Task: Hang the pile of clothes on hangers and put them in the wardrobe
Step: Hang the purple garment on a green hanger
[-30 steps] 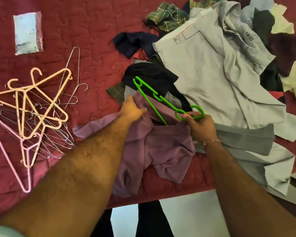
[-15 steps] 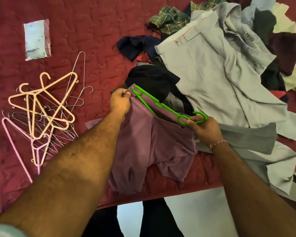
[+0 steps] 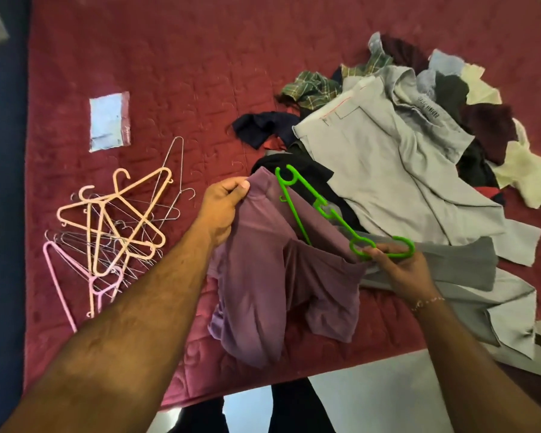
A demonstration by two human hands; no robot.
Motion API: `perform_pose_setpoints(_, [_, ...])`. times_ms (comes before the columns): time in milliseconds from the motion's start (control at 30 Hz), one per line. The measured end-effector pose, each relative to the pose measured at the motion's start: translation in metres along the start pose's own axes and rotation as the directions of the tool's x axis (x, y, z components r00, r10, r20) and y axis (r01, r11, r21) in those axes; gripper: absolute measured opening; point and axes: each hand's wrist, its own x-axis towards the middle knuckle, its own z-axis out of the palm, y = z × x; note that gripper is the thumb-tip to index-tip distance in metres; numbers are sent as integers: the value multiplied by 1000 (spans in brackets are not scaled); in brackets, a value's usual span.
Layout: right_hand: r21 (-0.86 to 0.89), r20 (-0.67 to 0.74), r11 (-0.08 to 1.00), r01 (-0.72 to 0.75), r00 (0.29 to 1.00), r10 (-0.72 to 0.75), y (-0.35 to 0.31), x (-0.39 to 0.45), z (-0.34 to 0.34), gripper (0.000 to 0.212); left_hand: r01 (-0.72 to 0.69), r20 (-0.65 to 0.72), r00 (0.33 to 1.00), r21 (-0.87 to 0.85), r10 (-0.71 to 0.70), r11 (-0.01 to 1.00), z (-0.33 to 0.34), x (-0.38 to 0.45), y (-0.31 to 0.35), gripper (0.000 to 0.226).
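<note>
Our left hand is gripping the purple shirt open so our right hand, pinching the green hanger, is sliding it inside.

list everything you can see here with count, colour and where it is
purple garment: one, purple, near edge of the bed, partly over the hanger
green hanger: one, green, one end inside the purple garment
grey shirt: one, light grey, on top of the clothes pile
clothes pile: several, plaid, navy, black, maroon, cream, right side of the bed
plastic hangers: a few peach, at least one pink, heaped on the bed's left
wire hangers: several, silver, tangled under and beside the plastic ones
plastic packet: one, pale blue, left, beyond the hangers
bed cover: one, dark red, quilted
left hand: grips the purple garment's top edge
right hand: holds the green hanger's hook
</note>
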Motion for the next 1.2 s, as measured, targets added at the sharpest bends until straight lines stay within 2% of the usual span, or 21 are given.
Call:
perform_pose_setpoints(67, [-19,18,1000,16,1000,-16,-7,-16,6,11,-31,2,1000,-43,31,999,-10,-11,12,22])
perform_pose_setpoints(133, [-63,23,996,56,998,-55,-23,-32,17,29,-61,-19,998,-57,60,996,-20,-18,24,20])
perform_pose_setpoints(167, [-79,29,995,66,998,-63,-34,-41,22,30,-78,-27,997,-59,77,995,-26,-23,32,19])
perform_pose_setpoints(300, [-143,-6,984,106,994,-108,-91,-83,52,3,-182,9,983,-44,183,982,-52,-41,71,20])
perform_pose_setpoints(400, [-199,-31,966,169,984,-178,-139,-122,74,1,-286,39,957,-27,287,958,-72,-60,110,17])
perform_pose_setpoints(467, [-219,-90,952,212,968,-236,-165,-144,87,10,-359,68,931,-17,360,933,-82,-72,136,17])
perform_pose_setpoints(600, [-358,-256,900,250,900,-352,-201,-179,101,13,-495,182,855,7,486,869,-102,-104,186,28])
perform_pose_setpoints(667, [-403,-241,874,271,890,-387,-213,-196,102,15,-546,217,819,11,531,838,-105,-116,208,22])
perform_pose_setpoints(733, [-376,-220,885,276,901,-374,-228,-217,103,9,-604,215,782,31,585,796,-105,-126,226,18])
perform_pose_setpoints(800, [-352,-184,890,291,910,-370,-248,-238,103,24,-629,177,769,37,614,777,-102,-133,239,17])
perform_pose_setpoints(933, [-429,-63,826,365,901,-430,-295,-281,104,9,-661,113,749,63,652,748,-87,-147,255,15])
perform_pose_setpoints(1067, [-485,12,787,381,903,-430,-320,-318,92,16,-704,111,710,87,696,705,-62,-169,269,14])
perform_pose_setpoints(1133, [-450,25,810,377,911,-411,-330,-339,83,10,-702,138,710,73,690,708,-50,-180,274,14])
perform_pose_setpoints(1200, [-407,20,825,391,907,-420,-338,-358,76,20,-668,192,737,66,648,741,-37,-186,276,14])
